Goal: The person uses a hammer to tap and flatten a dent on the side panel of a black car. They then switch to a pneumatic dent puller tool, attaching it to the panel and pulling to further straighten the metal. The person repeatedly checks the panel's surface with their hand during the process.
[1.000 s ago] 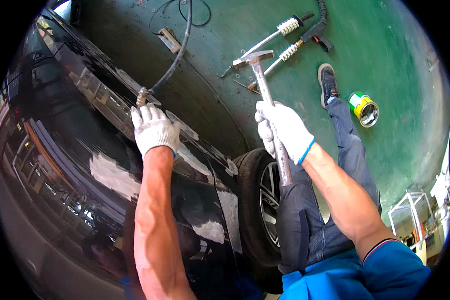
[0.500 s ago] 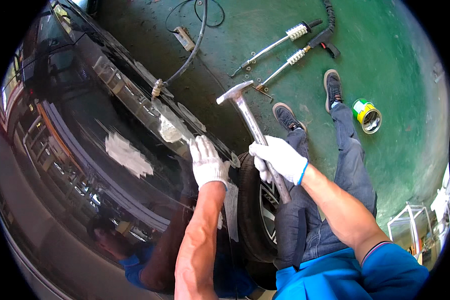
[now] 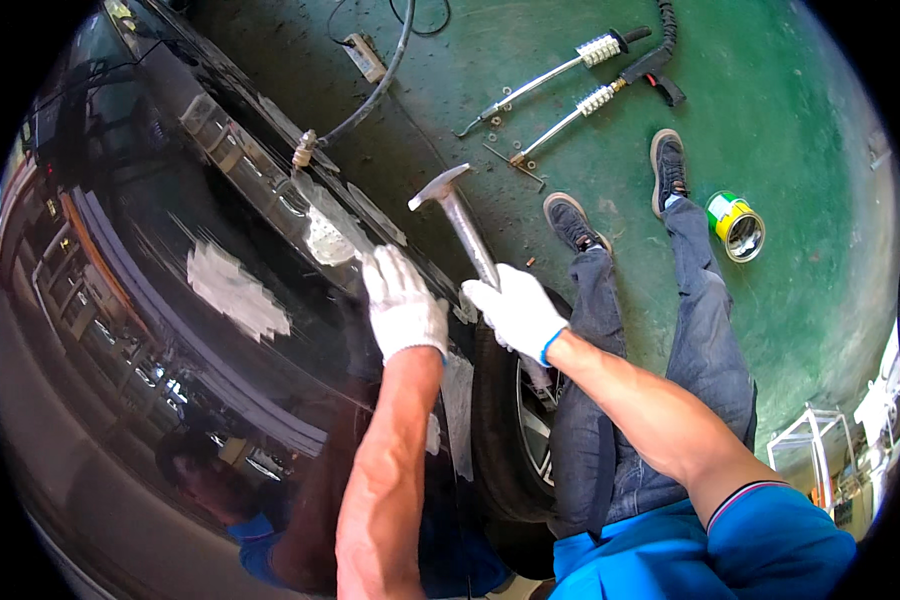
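My left hand (image 3: 406, 308), in a white knit glove, lies flat with fingers stretched out on the dark car body panel (image 3: 310, 370). Just beyond its fingertips is a bare, sanded metal patch (image 3: 332, 238). A second, pale scraped patch (image 3: 235, 290) shows further left on the panel. My right hand (image 3: 518, 315), also gloved, is wrapped round the shaft of a metal hammer (image 3: 467, 235). The hammer's head points up and away, to the right of the panel's edge, apart from the car. Its lower shaft passes behind my hand.
A car wheel (image 3: 515, 430) sits below my right hand, beside my leg. On the green floor lie two slide hammers (image 3: 550, 85), one with a black pistol grip, and several small washers. A green and yellow can (image 3: 738, 232) stands right of my shoes. A clamp with cable (image 3: 304, 150) grips the panel edge.
My right hand has brought the hammer left, closer to the panel and my left hand. My left hand has shifted slightly up and left along the panel, staying flat.
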Tool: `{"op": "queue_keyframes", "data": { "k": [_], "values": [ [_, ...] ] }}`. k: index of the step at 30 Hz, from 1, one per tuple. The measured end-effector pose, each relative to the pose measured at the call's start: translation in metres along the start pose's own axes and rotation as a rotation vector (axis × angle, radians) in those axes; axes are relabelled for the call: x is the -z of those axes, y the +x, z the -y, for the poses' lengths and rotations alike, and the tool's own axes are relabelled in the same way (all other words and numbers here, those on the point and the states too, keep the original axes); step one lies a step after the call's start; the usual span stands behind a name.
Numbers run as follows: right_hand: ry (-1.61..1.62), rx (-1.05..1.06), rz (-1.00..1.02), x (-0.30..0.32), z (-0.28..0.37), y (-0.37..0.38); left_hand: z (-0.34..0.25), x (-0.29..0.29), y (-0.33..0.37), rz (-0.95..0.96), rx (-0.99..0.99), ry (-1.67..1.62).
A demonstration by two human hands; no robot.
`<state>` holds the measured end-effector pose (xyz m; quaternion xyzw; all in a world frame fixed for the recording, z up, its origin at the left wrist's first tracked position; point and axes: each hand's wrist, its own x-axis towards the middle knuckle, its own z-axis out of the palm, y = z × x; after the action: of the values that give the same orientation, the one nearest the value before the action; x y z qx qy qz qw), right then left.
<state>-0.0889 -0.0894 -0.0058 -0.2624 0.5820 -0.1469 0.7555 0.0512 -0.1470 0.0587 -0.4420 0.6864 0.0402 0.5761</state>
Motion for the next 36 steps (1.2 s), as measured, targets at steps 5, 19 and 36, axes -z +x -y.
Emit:
{"op": "queue_keyframes", "data": {
  "k": [5, 19, 36],
  "values": [
    [-0.073, 0.085, 0.035, -0.021, 0.004, 0.011, -0.035, -0.044, -0.021, -0.135, -0.015, -0.168],
    [-0.226, 0.137, 0.105, -0.034, 0.013, 0.026, -0.059, -0.044, -0.042, -0.050, -0.056, -0.139],
    [-0.199, 0.168, 0.055, -0.032, -0.003, 0.034, -0.073, -0.057, -0.045, -0.109, -0.015, -0.154]
  ]
}}
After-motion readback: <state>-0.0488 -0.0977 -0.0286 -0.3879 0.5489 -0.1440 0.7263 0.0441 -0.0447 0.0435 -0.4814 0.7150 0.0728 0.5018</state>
